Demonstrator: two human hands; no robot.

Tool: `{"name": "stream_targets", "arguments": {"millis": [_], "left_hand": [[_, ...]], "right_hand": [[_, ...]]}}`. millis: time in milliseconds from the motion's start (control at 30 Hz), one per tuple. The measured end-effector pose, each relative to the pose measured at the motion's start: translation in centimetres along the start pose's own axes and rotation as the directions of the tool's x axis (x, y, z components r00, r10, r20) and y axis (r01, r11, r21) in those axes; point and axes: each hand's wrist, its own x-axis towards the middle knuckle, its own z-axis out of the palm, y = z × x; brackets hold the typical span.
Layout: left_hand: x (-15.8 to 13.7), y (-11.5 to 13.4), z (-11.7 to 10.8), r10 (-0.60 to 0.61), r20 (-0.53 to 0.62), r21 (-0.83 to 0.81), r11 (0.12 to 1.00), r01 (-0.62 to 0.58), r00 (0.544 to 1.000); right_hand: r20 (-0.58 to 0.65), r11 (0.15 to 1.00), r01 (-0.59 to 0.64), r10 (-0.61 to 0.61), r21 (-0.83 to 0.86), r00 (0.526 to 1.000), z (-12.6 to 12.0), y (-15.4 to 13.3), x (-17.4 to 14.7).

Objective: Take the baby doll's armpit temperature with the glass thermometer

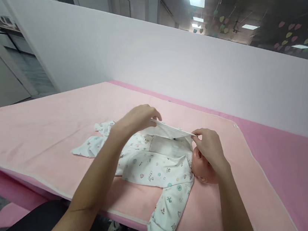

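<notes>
A baby doll [204, 169] lies on its back on the pink mat, its head to the right and partly behind my right forearm. It wears a white printed baby jacket [150, 167] with small coloured motifs, and printed trousers [88, 146] stretch to the left. The jacket's far front panel is lifted, showing its plain white inside and a row of snaps along the edge. My left hand [139, 119] pinches that edge at its lower end. At the collar end, my right hand [208, 142] pinches the same edge near the doll's chin. One sleeve [170, 207] hangs toward the table's front edge.
The peach-pink mat [58, 118] covers the table over a darker pink cloth [284, 154]. A white low wall [177, 66] with glass above it runs behind. My legs and a shoe [114, 230] are below the front edge.
</notes>
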Motion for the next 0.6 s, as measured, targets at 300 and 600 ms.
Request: {"name": "stream_targets", "arguments": {"millis": [300,600], "left_hand": [[-4.8,0.2,-5.0,0.032,0.256,-0.137,0.991,0.003,0.966],[-0.4,4.4,0.1,0.153,0.085,-0.183,0.974,-0.136,0.985]], "right_hand": [[0.478,0.971,0.027,-0.142,0.239,0.867,-1.1,0.1,-1.2],[0.432,0.94,-0.028,-0.13,0.34,0.892,-2.1,2.5,-0.2]]}}
